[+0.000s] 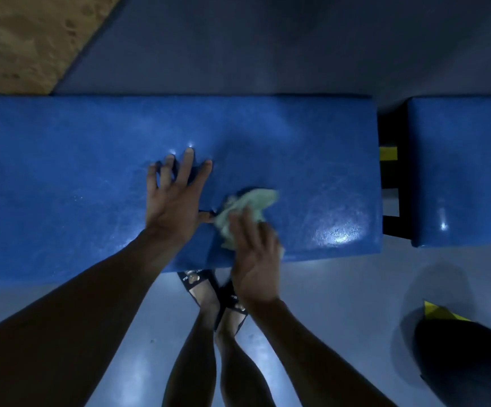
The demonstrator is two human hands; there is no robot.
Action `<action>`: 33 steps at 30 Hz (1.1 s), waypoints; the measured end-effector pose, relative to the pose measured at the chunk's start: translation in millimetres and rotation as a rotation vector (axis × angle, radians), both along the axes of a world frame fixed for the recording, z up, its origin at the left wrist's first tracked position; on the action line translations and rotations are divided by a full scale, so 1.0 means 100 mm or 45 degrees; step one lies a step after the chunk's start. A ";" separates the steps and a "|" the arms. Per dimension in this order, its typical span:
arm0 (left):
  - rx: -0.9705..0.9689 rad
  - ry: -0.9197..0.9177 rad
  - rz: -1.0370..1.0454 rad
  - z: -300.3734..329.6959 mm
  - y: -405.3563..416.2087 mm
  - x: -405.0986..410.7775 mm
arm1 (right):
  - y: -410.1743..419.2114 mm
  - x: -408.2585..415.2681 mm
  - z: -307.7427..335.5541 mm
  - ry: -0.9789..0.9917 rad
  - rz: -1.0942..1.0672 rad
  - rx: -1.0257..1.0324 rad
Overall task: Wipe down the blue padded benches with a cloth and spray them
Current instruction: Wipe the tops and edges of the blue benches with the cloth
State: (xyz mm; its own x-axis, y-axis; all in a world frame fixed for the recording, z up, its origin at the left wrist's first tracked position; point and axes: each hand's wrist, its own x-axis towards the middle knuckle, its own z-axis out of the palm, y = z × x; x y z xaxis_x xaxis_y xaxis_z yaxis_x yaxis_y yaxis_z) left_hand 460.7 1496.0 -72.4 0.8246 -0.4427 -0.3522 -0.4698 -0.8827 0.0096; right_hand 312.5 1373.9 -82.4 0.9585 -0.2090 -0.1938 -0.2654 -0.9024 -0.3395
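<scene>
1. Pale green cloth (245,214) is pressed onto the blue padded bench (62,177) near its front edge by the right hand (254,257), fingers straight.
2. Beside it, the left hand (173,201) is laid flat, fingers spread, grasping nothing.
3. A second blue bench (461,171) is seen at right, set apart across a gap.
4. Sandalled feet (217,292) are planted on the grey floor (341,289).

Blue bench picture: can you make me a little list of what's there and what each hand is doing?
bench: blue padded bench, shiny top
second bench: another blue bench to the right, apart
cloth: pale green cloth on the bench top
right hand: right hand presses the cloth
left hand: left hand flat on the bench, fingers spread
spray: not in view
</scene>
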 end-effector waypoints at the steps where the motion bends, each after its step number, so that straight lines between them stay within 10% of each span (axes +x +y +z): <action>1: 0.024 -0.005 -0.004 0.01 -0.01 -0.02 | 0.02 -0.08 0.02 -0.007 0.245 0.013; 5: 0.018 0.009 0.017 0.05 0.00 -0.12 | -0.75 -0.25 0.01 -0.072 0.713 -0.091; 10: -0.112 -0.003 0.063 0.16 0.18 -0.41 | -1.72 -0.51 0.04 -0.053 0.055 -0.174; 15: -0.080 0.014 0.091 0.21 0.38 -0.68 | -0.91 -0.49 -0.10 -0.070 -0.438 -0.109; 19: -0.042 0.048 0.094 0.19 0.48 -0.83 | -0.08 -0.61 -0.02 -0.054 -0.110 0.140; 24: 0.052 0.107 0.074 0.19 0.48 -0.81 | -1.02 -0.66 -0.02 -0.026 0.454 0.072; 33: 0.114 0.144 0.123 0.16 0.37 -0.83 | -1.16 -0.79 -0.19 0.039 -0.782 0.060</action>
State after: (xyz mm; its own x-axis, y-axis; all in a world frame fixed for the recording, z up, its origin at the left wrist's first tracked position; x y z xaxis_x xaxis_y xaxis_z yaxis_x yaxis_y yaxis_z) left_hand 378.0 1533.0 -56.0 0.8145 -0.3261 -0.4798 -0.3831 -0.9234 -0.0228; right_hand 233.1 1258.3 -101.0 0.6597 -0.7115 -0.2420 -0.7421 -0.5659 -0.3591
